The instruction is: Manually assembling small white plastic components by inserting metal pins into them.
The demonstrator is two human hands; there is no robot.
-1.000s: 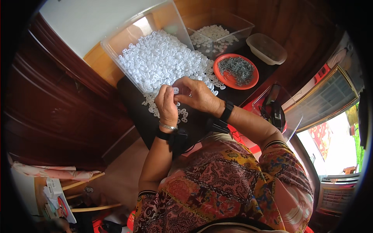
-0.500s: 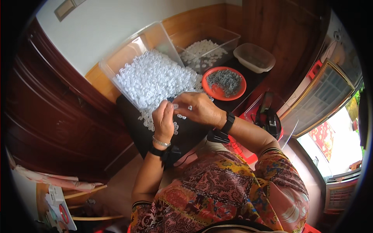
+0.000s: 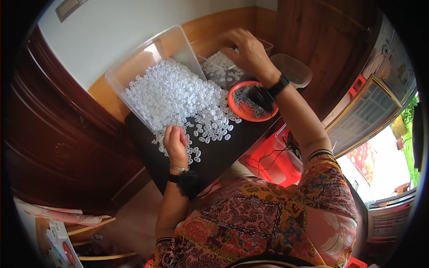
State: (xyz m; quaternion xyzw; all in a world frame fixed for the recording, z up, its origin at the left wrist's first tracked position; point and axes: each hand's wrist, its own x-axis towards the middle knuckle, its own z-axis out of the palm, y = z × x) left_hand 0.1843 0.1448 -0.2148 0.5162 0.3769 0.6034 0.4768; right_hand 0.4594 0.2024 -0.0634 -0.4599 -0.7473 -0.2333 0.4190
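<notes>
My left hand (image 3: 176, 145) hovers at the near edge of the pile of small white oval pieces with holes (image 3: 172, 94). Its thumb and fingers are pressed together; whatever they hold, if anything, is hidden. That pile spills from a tipped clear plastic bin (image 3: 117, 85) onto the dark tabletop (image 3: 214, 154). Farther right, my right hand (image 3: 248, 51) is raised over a second clear bin (image 3: 268, 47) with flat white pieces (image 3: 221, 62) in it. Motion smears its fingers, so their grip is unclear. Below that wrist lies an orange-red plate (image 3: 257, 118) of small grey metal-looking parts (image 3: 243, 94).
An oval clear tub (image 3: 301, 73) stands at the back right, beside wood panelling (image 3: 313, 40). Right of the table is a red stool-like thing (image 3: 277, 163) with dark cables. A dark red wooden panel (image 3: 67, 120) rises close on the left.
The hands have parted: my right hand has swung up and away to the far bin. My left hand has shifted slightly left and down, staying beside the oval pieces.
</notes>
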